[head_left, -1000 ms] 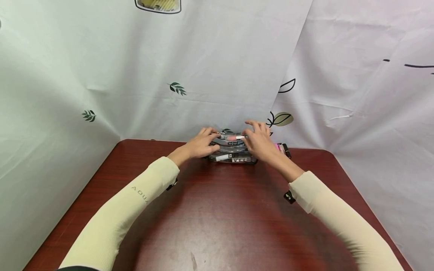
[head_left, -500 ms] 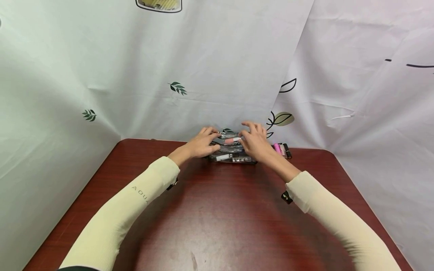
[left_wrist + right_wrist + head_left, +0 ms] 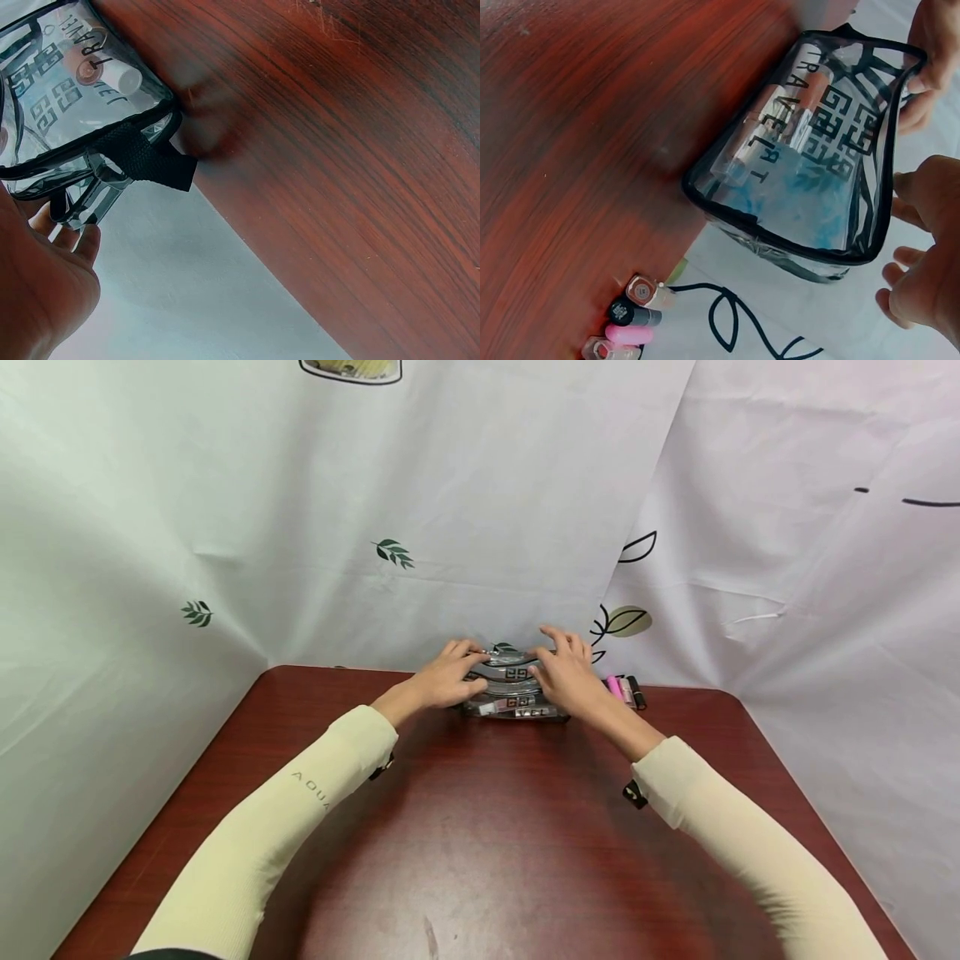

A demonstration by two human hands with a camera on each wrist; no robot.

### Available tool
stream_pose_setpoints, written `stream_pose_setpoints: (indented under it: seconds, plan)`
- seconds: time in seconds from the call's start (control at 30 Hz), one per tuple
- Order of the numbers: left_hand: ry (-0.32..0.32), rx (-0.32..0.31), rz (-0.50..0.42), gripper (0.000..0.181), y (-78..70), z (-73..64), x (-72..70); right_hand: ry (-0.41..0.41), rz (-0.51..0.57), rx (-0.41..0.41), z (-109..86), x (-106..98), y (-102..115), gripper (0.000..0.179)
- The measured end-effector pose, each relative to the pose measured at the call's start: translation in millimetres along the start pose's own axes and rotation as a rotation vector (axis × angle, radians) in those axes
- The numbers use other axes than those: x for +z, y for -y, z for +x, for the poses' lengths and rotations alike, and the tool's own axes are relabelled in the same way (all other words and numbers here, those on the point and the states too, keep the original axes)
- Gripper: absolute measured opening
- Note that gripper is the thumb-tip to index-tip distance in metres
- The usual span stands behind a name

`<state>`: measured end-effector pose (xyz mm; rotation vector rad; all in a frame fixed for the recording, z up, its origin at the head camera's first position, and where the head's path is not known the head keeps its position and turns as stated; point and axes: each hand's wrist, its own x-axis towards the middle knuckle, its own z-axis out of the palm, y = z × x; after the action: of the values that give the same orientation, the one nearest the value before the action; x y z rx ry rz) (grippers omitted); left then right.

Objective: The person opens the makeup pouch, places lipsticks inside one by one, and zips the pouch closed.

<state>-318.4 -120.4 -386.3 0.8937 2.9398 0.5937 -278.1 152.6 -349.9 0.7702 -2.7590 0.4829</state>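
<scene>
A clear zippered toiletry bag (image 3: 517, 687) with black piping stands at the table's back edge, upright with its top open. Printed letters and a square pattern mark its side, and several lip gloss tubes (image 3: 776, 112) lie inside. My left hand (image 3: 447, 677) pinches the bag's upper rim at its left end; a black strap tab (image 3: 154, 159) sticks out at that end in the left wrist view. My right hand (image 3: 570, 677) hovers at the rim's right end, fingers spread and loosely bent, holding nothing, with a fingertip right at the black edge (image 3: 889, 187).
Right of the bag, several small cosmetics lie in a row, among them a pink tube (image 3: 628, 334) and a black one (image 3: 634, 312). A white printed cloth (image 3: 480, 527) hangs behind the reddish-brown wooden table (image 3: 480, 827).
The pink lip gloss tube that my right hand held over the bag has been let go into it. My right hand shifted slightly left and its fingers parted; my left hand stayed on the rim.
</scene>
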Motion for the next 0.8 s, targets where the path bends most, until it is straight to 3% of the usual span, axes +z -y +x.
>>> stream_pose_setpoints:
  seconds: [0.17, 0.43, 0.8]
  plan:
    - [0.018, -0.009, -0.030, 0.072, -11.2, -8.9, -8.1, -0.027, 0.005, -0.001, -0.3, -3.4, -1.6, 0.033]
    - [0.003, -0.011, 0.012, 0.074, -17.4, -13.7, -10.0, -0.038, 0.046, 0.057, -2.0, -10.5, -8.3, 0.037]
    - [0.012, -0.015, 0.000, 0.073, -18.5, -12.4, -11.0, -0.077, 0.085, 0.179, -13.5, -24.5, -42.5, 0.041]
